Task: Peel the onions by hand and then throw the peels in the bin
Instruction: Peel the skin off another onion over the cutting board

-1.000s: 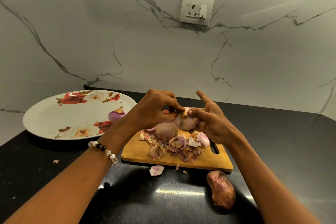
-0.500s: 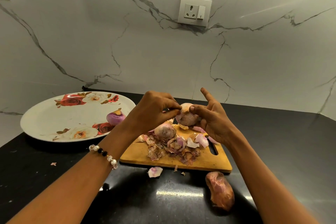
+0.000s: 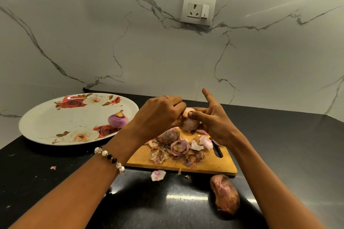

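In the head view I see the onion (image 3: 189,124) raised slightly since a second ago, above the cutting board's (image 3: 219,165) far edge, left hand (image 3: 160,115) fingers curled pinching skin, right hand (image 3: 212,122) cradling it, forefinger extended: peeling continues.

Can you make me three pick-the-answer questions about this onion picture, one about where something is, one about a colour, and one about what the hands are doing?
1. Where does the peeled purple onion sit?
A. on the flowered plate
B. on the wooden board
C. on the black counter

2. What colour is the cutting board under the pile of peels?
A. white
B. yellow-brown
C. black

3. What is happening to the onion above the board?
A. it lies alone
B. one hand holds it
C. both hands hold it

Answers:
1. A, it rests on the plate's right side near a red rose.
2. B, the wood shows yellow-brown around the peels.
3. C, the left hand and the right hand both grip it.
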